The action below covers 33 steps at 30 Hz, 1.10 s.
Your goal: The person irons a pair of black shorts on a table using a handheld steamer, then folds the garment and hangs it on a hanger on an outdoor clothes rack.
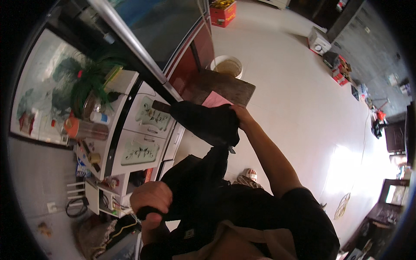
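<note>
A dark black garment [203,123] hangs stretched between my two hands in front of my body; its exact kind does not show. My right hand [241,117] is closed on its upper edge, with the arm reaching forward. Closer to me on the left, my left hand [152,200] is wrapped round a bunched part of the same cloth. Just beyond the garment, a pink sheet [215,99] lies on a low wooden bench [236,89], partly hidden by the cloth. My own black top blends with the garment's lower end.
A white cabinet [143,149] with patterned panels stands left, bearing a green plant [89,82] and an orange-lidded bottle [89,130]. Behind the bench is a white bucket [232,60]. Red boxes [223,15] sit farther off. A pale floor [294,95] spreads to the right.
</note>
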Each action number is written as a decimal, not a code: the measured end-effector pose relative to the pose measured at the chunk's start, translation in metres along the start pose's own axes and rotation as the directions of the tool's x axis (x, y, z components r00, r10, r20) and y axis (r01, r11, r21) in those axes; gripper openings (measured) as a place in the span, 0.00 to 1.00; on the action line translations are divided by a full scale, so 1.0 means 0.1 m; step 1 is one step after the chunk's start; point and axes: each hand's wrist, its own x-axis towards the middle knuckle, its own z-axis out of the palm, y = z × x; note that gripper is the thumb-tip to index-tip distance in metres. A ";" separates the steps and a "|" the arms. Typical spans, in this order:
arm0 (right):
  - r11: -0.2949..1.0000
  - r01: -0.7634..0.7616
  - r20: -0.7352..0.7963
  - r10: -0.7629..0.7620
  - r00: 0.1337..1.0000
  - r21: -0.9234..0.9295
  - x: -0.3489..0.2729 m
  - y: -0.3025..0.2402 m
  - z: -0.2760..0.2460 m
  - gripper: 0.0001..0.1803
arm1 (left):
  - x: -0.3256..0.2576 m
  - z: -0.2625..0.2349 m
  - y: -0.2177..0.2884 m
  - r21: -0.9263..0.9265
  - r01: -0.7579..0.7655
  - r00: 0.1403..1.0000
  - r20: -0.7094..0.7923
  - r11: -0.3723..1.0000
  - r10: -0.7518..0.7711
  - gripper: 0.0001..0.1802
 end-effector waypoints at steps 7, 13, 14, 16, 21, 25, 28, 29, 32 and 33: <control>0.934 0.212 0.454 -0.327 0.829 0.287 -2.08 -0.65 -0.19 0.18 | 0.34 0.30 -0.37 -0.099 0.258 0.952 0.196 0.961 -0.235 0.12; 0.603 0.693 0.499 -0.774 0.390 0.394 -4.04 -0.74 -0.68 0.15 | 0.28 1.02 -0.60 0.009 0.693 0.662 0.387 0.721 -0.641 0.37; 0.515 0.756 0.495 -0.818 0.292 0.405 -4.22 -0.68 -0.83 0.14 | 0.21 1.19 -0.67 0.003 0.710 0.615 0.483 0.704 -0.623 0.40; 0.498 0.842 0.722 -0.659 0.211 0.209 -4.56 -0.63 -1.16 0.07 | 0.05 1.58 -0.76 0.017 0.742 0.497 0.656 0.670 -0.568 0.46; 0.461 0.847 0.682 -0.532 0.502 -0.265 -5.46 -0.46 -1.56 0.07 | 0.03 3.29 -0.41 0.018 0.863 0.335 0.729 0.505 -0.597 0.30; 0.402 0.868 0.497 -0.712 0.496 -0.291 -6.12 -0.23 -2.30 0.05 | -0.30 4.23 -0.49 0.117 0.735 0.438 0.669 0.667 -0.601 0.13; 0.472 0.804 0.363 -0.723 0.588 -0.363 -6.63 -0.02 -2.88 0.06 | -0.39 4.86 -0.57 0.110 0.586 0.510 0.720 0.803 -0.471 0.11; 0.475 0.798 0.338 -0.732 0.592 -0.370 -6.78 0.04 -3.04 0.07 | -0.39 5.06 -0.59 0.057 0.096 0.686 0.720 0.994 -0.108 0.12; 0.397 0.830 0.204 -0.842 0.500 -0.393 -7.25 0.15 -3.56 0.09 | -0.14 5.25 -0.95 0.073 -0.245 0.659 0.743 0.967 0.111 0.23; 0.418 0.824 0.140 -0.855 0.499 -0.384 -7.41 0.18 -3.76 0.09 | 0.08 5.15 -1.16 0.086 -0.215 0.647 0.759 0.973 0.076 0.27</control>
